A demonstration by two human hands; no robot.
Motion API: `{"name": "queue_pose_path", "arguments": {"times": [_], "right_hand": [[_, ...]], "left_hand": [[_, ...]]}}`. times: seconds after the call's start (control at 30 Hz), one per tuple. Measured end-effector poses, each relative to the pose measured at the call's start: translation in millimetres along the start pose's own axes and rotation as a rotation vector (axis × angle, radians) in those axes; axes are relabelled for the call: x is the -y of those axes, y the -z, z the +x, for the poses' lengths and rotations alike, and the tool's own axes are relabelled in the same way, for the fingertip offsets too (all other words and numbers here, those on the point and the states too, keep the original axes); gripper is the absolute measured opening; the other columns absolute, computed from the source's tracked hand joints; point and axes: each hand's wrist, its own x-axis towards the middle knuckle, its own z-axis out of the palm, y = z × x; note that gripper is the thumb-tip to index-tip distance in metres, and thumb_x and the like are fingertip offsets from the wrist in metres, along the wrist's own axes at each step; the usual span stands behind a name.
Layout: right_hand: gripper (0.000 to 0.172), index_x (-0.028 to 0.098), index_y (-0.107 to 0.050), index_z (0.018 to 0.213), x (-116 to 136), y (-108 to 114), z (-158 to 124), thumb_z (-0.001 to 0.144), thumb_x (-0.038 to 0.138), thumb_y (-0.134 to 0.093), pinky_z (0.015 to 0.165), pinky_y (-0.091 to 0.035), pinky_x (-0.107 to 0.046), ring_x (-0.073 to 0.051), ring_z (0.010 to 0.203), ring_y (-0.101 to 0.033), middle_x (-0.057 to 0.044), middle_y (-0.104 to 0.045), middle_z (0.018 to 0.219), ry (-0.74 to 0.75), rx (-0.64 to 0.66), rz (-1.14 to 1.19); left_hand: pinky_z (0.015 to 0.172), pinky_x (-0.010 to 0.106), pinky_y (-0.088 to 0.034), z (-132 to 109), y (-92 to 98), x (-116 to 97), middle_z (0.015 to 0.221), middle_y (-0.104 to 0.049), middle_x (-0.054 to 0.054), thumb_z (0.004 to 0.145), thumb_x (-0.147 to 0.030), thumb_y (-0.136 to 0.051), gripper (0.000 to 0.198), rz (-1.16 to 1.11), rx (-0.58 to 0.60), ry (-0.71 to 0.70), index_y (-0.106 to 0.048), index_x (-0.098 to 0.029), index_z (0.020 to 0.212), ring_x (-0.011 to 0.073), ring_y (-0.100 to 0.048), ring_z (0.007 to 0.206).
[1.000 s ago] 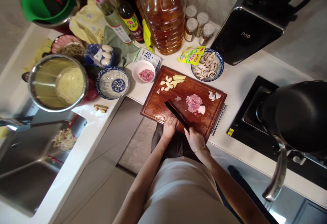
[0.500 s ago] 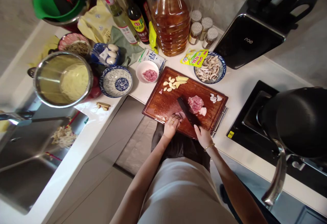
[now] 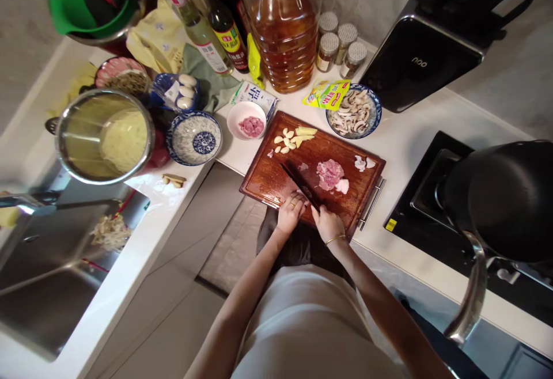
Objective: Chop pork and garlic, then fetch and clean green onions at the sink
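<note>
A dark knife (image 3: pixel 297 182) lies blade-down on the wooden cutting board (image 3: pixel 268 177), its handle gripped by my right hand (image 3: pixel 327 223). My left hand (image 3: pixel 291 212), fingers curled, rests at the board's near edge right beside the blade, apparently pressing something small that I cannot make out. A heap of pink chopped meat (image 3: pixel 329 173) sits just right of the blade, with white scraps (image 3: pixel 362 163) further right. Peeled garlic cloves (image 3: pixel 283 141) and ginger slices (image 3: pixel 305 132) lie at the board's far edge.
A small white bowl of meat (image 3: pixel 247 120), a bowl of sliced mushrooms (image 3: pixel 354 113), an empty blue-patterned bowl (image 3: pixel 194 137), a steel bowl (image 3: pixel 105 135), an oil jug (image 3: pixel 285 27) and sauce bottles crowd the counter. A black pot (image 3: pixel 503 194) stands on the stove at right; a sink (image 3: pixel 52 269) lies left.
The knife swung from beside the meat heap back to the left, toward my left hand. My right hand drew in closer to the left hand at the board's near edge.
</note>
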Motion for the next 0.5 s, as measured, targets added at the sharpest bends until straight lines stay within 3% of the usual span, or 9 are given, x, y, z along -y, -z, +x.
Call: {"name": "queue_pose_path", "arguments": {"times": [0.1,0.3,0.4,0.5], "right_hand": [[0.049,0.013,-0.06,0.085,-15.6,-3.0,-2.2,0.09,0.046,-0.024,0.053,-0.034,-0.023,-0.017,0.059,-0.061,-0.012,-0.065,0.068,-0.002,0.0,0.027],[0.058,0.015,-0.063,0.08,-77.5,-6.4,-4.5,0.091,0.047,-0.015,0.058,-0.037,-0.023,-0.016,0.064,-0.06,-0.009,-0.066,0.071,-0.061,-0.019,0.313],[0.059,0.015,-0.064,0.084,-73.8,-0.5,-3.2,0.09,0.048,-0.015,0.061,-0.038,-0.024,-0.017,0.068,-0.061,-0.01,-0.066,0.075,-0.062,-0.083,0.349],[0.05,0.015,-0.062,0.095,-47.8,4.0,-8.6,0.09,0.045,-0.023,0.065,-0.038,-0.024,-0.018,0.076,-0.061,-0.011,-0.067,0.083,0.046,-0.128,0.278]], "left_hand": [[0.096,0.038,-0.041,0.1,1.3,0.2,0.102,-0.061,0.008,0.086,-0.022,-0.044,0.02,-0.005,-0.007,0.02,-0.057,-0.017,0.1,0.0201,-0.047,0.112],[0.097,0.038,-0.04,-1.0,3.2,2.4,0.103,-0.061,0.006,0.086,-0.019,-0.043,0.021,-0.039,0.007,0.013,-0.057,-0.017,0.101,0.0184,-0.05,0.109],[0.097,0.038,-0.04,-2.4,1.9,3.9,0.104,-0.061,0.006,0.085,-0.019,-0.043,0.021,-0.048,0.01,0.009,-0.057,-0.018,0.102,0.0179,-0.05,0.11],[0.096,0.037,-0.041,-3.1,1.2,4.5,0.103,-0.061,0.007,0.085,-0.019,-0.044,0.021,-0.043,0.012,0.005,-0.057,-0.017,0.101,0.0181,-0.05,0.11]]}}
